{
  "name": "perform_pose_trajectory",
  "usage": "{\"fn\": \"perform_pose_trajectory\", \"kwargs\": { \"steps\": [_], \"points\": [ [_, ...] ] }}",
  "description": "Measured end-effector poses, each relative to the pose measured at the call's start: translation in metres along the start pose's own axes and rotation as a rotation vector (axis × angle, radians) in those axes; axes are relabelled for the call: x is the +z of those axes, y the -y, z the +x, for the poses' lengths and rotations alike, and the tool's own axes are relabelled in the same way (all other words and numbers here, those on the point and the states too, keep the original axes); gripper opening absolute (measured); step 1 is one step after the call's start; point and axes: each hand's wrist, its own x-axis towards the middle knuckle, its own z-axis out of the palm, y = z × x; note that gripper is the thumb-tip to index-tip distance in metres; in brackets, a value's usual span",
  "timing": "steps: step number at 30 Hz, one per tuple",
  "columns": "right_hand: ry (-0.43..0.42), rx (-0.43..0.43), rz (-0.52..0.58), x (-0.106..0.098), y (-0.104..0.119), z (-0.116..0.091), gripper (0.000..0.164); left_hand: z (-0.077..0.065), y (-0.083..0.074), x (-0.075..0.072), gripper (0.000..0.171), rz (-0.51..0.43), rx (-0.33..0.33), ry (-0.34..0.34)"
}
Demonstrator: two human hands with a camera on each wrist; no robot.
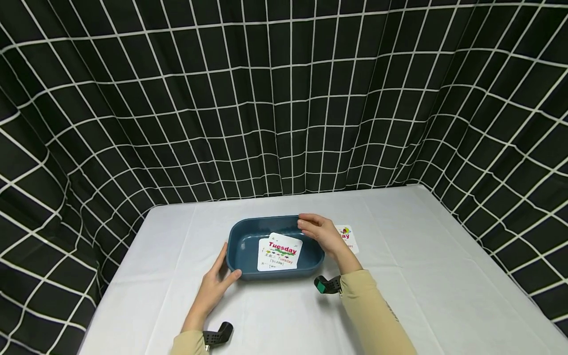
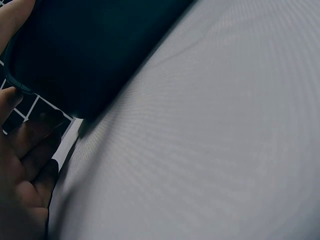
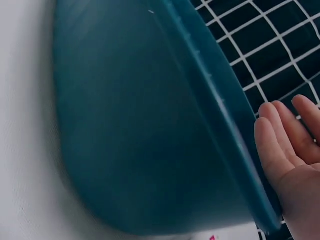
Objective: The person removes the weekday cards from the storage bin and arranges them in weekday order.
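Note:
A dark blue plastic box [image 1: 248, 229] with rounded corners stands on the white table. Inside it two white cards overlap, the upper a Tuesday card [image 1: 285, 246] with red print. My left hand [image 1: 213, 288] holds the box's left end, thumb at the near rim and fingers along the side; the left wrist view shows the box's dark outer wall [image 2: 95, 55] between them. At the far right corner is my right hand [image 1: 321, 234], its fingers stretched over the rim. The right wrist view shows these fingers [image 3: 270, 145] loosely extended beside the rim.
Another white card [image 1: 350, 239] lies on the table right of the box, partly covered by my right hand and wrist. A white cloth [image 1: 443, 276] covers the table. Black curtains with a white grid [image 1: 284, 123] hang behind and at both sides.

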Motion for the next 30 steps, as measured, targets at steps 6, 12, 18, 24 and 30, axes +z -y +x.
{"fn": "perform_pose_trajectory", "kwargs": {
  "steps": [6,12,18,24,30],
  "points": [
    [0.011,0.002,-0.045,0.007,0.001,0.003,0.053,0.0,-0.001,-0.001,0.079,0.008,0.007,-0.003],
    [0.035,0.005,-0.185,0.016,-0.003,0.004,0.056,-0.001,-0.002,-0.001,0.079,-0.001,0.006,0.005],
    [0.044,0.04,-0.333,0.025,-0.007,0.006,0.066,-0.001,0.0,-0.001,0.079,0.002,0.004,0.002],
    [0.027,0.068,-0.455,0.032,-0.013,0.009,0.069,-0.001,0.0,-0.001,0.079,0.004,0.008,0.001],
    [0.016,0.049,-0.568,0.036,-0.018,0.009,0.066,-0.001,-0.002,0.0,0.079,0.001,0.003,0.0]
  ]
}}
